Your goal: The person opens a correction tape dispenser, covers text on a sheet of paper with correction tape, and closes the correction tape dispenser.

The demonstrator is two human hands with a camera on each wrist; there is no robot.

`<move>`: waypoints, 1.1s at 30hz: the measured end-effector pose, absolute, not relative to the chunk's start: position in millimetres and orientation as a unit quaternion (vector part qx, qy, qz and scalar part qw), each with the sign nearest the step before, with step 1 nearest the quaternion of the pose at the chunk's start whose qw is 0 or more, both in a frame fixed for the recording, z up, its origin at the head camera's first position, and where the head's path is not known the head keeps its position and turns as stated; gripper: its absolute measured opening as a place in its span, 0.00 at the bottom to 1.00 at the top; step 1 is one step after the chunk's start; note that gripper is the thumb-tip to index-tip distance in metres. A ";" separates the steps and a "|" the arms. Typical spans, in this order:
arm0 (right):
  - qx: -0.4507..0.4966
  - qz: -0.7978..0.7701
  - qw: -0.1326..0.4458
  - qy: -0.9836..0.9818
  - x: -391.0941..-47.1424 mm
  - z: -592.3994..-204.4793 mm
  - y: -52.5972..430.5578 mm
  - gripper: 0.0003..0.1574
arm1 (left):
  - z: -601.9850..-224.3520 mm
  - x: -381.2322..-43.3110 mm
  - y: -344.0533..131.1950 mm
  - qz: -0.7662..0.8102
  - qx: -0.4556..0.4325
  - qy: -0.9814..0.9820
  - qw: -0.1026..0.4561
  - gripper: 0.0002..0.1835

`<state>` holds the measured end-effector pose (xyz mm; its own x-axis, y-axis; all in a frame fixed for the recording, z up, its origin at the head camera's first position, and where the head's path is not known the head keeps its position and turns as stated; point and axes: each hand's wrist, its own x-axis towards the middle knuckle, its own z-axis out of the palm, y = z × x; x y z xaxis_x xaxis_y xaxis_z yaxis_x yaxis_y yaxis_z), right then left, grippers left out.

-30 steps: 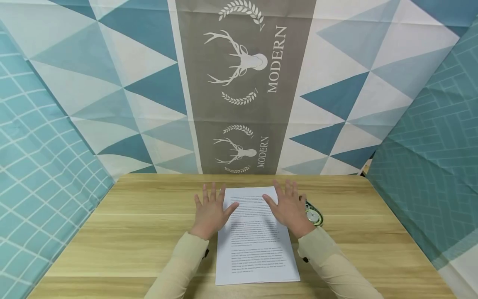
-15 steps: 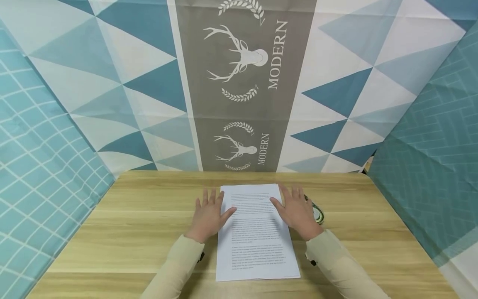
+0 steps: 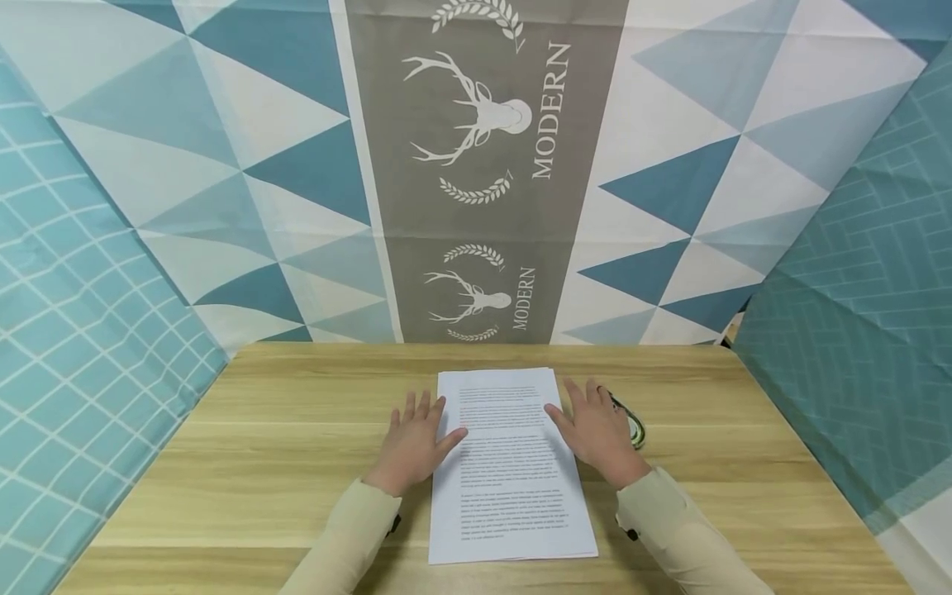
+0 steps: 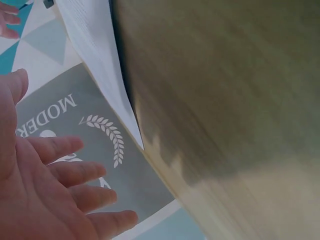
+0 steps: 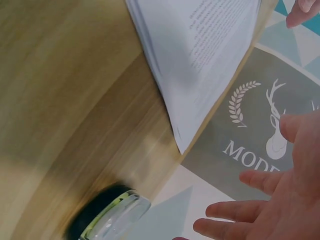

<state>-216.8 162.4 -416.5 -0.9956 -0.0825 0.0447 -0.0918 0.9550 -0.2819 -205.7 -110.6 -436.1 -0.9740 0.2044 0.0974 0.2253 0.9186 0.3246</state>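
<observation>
A stack of printed white paper (image 3: 506,479) lies lengthwise on the wooden table. My left hand (image 3: 411,446) hovers at the stack's left edge, its fingers spread and its thumb over the sheet. At the right edge is my right hand (image 3: 601,434), spread the same way, thumb over the paper. Both wrist views show the palms of the left hand (image 4: 55,195) and right hand (image 5: 280,200) raised off the table, holding nothing. Just right of the right hand lies a round, green-rimmed object with a cord (image 3: 637,431), partly hidden by that hand; its clear side (image 5: 117,217) shows in the right wrist view.
The wooden table (image 3: 283,463) ends at a back edge against a patterned cloth (image 3: 476,207) with deer heads and triangles. Blue tiled-pattern cloths stand at the left (image 3: 82,330) and right (image 3: 855,330).
Both hands have drawn apart and slightly back toward me, uncovering more of the paper. The right hand now hides more of the green-rimmed object. The stack stays in place.
</observation>
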 end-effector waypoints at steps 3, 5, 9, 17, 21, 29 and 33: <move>0.045 0.146 0.015 -0.988 -215.6 -417.2 163.2 0.42 | -439.8 -205.6 -110.9 -0.168 -0.118 -0.978 0.026 0.39; 0.044 0.148 0.012 -0.988 -215.2 -417.6 163.8 0.42 | -441.6 -204.8 -110.8 -0.167 -0.124 -0.978 0.022 0.39; 0.040 0.144 0.009 -0.989 -214.4 -420.2 165.6 0.42 | -444.6 -201.7 -110.4 -0.167 -0.137 -0.976 0.007 0.39; 0.029 0.142 0.001 -0.989 -214.3 -425.6 169.6 0.41 | -446.9 -195.4 -110.3 -0.163 -0.155 -0.974 -0.003 0.38; 0.024 0.144 -0.001 -0.989 -213.2 -426.2 170.5 0.41 | -446.8 -192.0 -109.7 -0.149 -0.169 -0.974 -0.004 0.37; 0.023 0.134 0.009 -0.991 -212.2 -427.2 172.5 0.41 | -446.7 -187.5 -107.4 -0.138 -0.205 -0.969 -0.020 0.37; 0.023 0.130 0.008 -0.991 -212.7 -428.2 174.1 0.41 | -448.5 -186.6 -106.2 -0.129 -0.215 -0.968 -0.026 0.37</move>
